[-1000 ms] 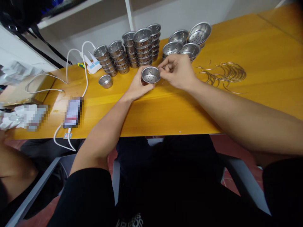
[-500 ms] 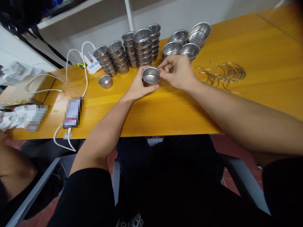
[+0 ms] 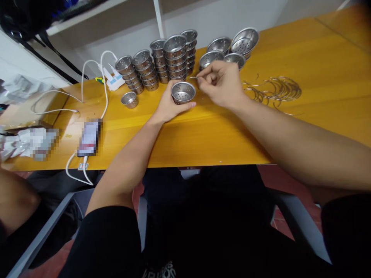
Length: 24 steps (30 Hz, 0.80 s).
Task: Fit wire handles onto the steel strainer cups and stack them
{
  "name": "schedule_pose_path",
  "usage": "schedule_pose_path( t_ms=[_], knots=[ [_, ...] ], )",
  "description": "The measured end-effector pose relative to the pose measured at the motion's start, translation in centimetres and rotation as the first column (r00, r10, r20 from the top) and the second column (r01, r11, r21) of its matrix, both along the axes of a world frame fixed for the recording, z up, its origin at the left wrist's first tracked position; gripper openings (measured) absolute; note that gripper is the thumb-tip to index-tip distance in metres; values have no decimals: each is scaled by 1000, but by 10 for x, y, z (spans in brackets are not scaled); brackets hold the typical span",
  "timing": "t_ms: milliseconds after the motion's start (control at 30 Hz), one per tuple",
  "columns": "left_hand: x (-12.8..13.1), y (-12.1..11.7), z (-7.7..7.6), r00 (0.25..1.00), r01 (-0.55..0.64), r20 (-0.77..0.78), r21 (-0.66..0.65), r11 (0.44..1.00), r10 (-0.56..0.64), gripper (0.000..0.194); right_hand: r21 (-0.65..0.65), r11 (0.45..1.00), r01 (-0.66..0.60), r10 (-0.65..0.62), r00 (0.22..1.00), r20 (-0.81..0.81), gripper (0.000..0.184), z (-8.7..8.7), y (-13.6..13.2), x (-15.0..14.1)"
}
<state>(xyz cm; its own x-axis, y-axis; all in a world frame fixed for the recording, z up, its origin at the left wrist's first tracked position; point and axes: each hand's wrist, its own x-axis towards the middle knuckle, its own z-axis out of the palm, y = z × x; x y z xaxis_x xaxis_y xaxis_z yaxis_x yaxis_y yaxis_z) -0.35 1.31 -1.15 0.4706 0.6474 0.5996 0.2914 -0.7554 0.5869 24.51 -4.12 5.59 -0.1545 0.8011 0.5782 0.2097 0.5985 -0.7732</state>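
My left hand [image 3: 168,106] is wrapped round a small perforated metal cup [image 3: 183,93], its mouth tilted up toward me. To the right of the cup, my right hand [image 3: 222,83] pinches a thin curved wire [image 3: 193,77] whose tip sticks out to the left, apart from the cup's rim. A pile of curved wires [image 3: 281,88] lies on the table beyond my right forearm. Behind my hands stand several stacks of perforated cups [image 3: 174,58]. Wider perforated metal bowls [image 3: 245,41] sit behind my right hand, which partly hides them.
A single cup [image 3: 129,100] stands left of my left hand. Further left are a phone [image 3: 89,138] on a white cable and a white power strip [image 3: 115,82]. Another person's arm [image 3: 17,200] shows at the left edge. The yellow table [image 3: 203,143] ends close to me.
My right hand has drawn slightly up and away from the cup, and the wire tip now shows clear of it. The cup has shifted a little to the left in my left hand.
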Motion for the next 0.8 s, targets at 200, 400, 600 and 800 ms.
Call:
schedule_pose_path(
  t_ms=[200, 400, 600, 800],
  knots=[
    [1, -4, 8, 998, 19, 60, -51, 999, -16, 106, -61, 998, -2, 5, 999, 41, 56, 4, -9, -3],
    [7, -2, 8, 991, 98, 103, -81, 992, -89, 105, -30, 999, -26, 27, 999, 24, 60, 0, -3, -1],
    [7, -9, 10, 993, 113, 54, -70, 991, -109, 99, -53, 998, -42, 44, 998, 37, 52, 1, -6, -3],
    [9, -14, 12, 994, 107, -17, -33, 994, -108, 102, -81, 997, 3, 4, 996, 85, 31, 1, -7, -4]
  ],
)
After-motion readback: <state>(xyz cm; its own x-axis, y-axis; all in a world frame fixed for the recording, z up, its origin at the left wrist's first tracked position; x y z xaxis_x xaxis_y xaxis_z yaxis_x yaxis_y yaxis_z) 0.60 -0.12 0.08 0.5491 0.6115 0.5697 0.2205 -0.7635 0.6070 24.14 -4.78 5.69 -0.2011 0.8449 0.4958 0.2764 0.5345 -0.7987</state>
